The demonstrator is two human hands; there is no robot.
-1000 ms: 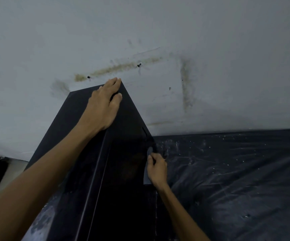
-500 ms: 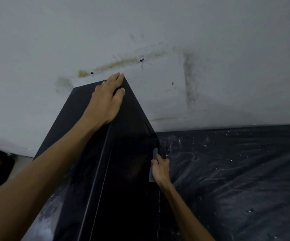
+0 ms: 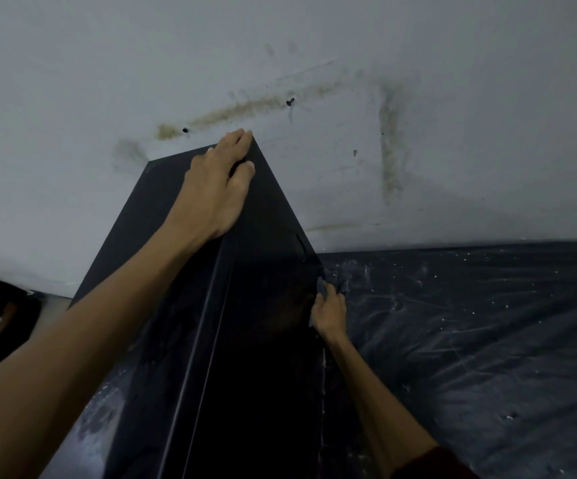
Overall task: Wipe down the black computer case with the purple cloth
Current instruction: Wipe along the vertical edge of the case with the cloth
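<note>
The case (image 3: 266, 357) looks big, hard and heavy; the flat left hand (image 3: 211, 191) steadies its top. The right hand (image 3: 328, 312) pinches the soft cloth (image 3: 320, 286).

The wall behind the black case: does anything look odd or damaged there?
Yes. The wall carries a brownish streak with two dark screws or holes, plus a vertical smear to its right. They stain otherwise plain paint.
</note>
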